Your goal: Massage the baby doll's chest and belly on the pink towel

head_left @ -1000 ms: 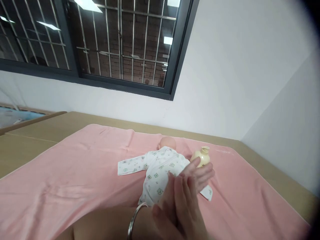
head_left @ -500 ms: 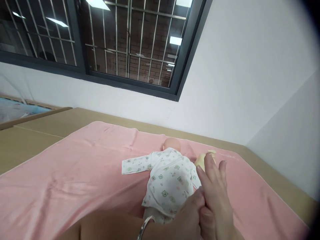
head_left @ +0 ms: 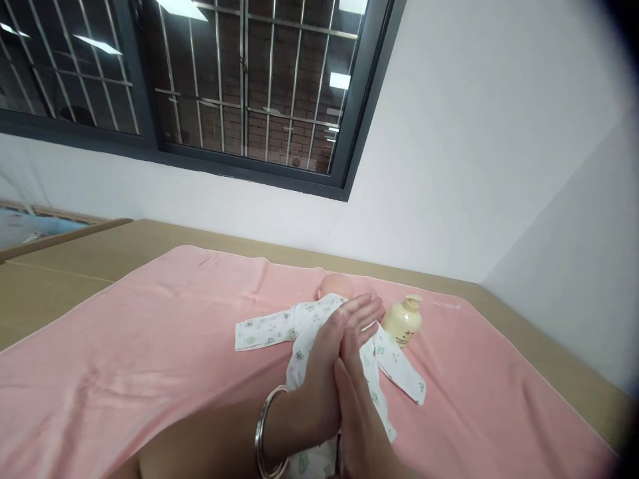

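Note:
My left hand [head_left: 319, 392], with a silver bangle [head_left: 260, 429] at the wrist, presses palm to palm against my right hand [head_left: 360, 409]. The fingers of both are stretched out, and no object shows between them. Under and behind the hands, a baby doll [head_left: 335, 286] lies on a pink sheet with its head away from me. Its white patterned top [head_left: 267, 330] has both sleeves spread outward. The hands cover much of the doll's body. Just beyond the fingertips, a pale yellow bottle [head_left: 402, 322] is beside the right-hand sleeve.
The pink sheet [head_left: 164, 332] covers much of a wooden surface [head_left: 144, 239]. A white wall [head_left: 429, 166] rises behind it, with a dark-framed barred window [head_left: 344, 159] above. Something light blue [head_left: 40, 223] lies beyond a wooden edge at far left.
My hands have moved left, over the doll's body, and changed from one clasping the other to flat palms together. The bottle and the right-hand sleeve are now more exposed.

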Tool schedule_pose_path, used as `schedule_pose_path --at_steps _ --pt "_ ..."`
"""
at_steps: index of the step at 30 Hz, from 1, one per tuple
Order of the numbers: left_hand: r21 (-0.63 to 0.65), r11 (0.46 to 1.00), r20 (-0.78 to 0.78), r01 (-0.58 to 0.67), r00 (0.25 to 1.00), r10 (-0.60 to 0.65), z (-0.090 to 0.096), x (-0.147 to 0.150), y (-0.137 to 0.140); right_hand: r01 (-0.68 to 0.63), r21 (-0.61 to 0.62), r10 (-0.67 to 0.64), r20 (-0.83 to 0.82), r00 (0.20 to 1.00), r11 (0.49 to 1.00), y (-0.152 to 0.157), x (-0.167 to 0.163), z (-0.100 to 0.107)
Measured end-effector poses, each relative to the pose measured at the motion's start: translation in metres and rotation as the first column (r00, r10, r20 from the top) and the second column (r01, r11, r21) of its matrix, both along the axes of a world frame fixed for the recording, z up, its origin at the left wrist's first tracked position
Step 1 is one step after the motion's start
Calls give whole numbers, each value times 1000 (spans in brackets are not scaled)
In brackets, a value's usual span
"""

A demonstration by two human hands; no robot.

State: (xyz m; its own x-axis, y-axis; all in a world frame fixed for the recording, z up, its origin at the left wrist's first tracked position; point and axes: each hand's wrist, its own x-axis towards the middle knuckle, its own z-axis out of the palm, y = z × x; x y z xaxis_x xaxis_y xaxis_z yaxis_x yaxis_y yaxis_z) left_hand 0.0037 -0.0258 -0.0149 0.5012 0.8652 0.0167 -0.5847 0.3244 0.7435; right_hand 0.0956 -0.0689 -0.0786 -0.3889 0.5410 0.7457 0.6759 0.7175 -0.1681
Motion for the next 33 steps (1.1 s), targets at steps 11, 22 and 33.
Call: schedule_pose_path --at_steps 11,22,33 --pt "683 634 -274 -363 677 683 -94 -3 123 51 -340 -49 13 999 939 94 31 -38" --pt "834 496 -357 -241 451 818 -134 1 135 527 -486 -482 226 847 697 123 57 -51" --pt "800 518 -319 -302 517 794 -136 -1 132 129 -427 -39 214 976 895 123 58 -40"
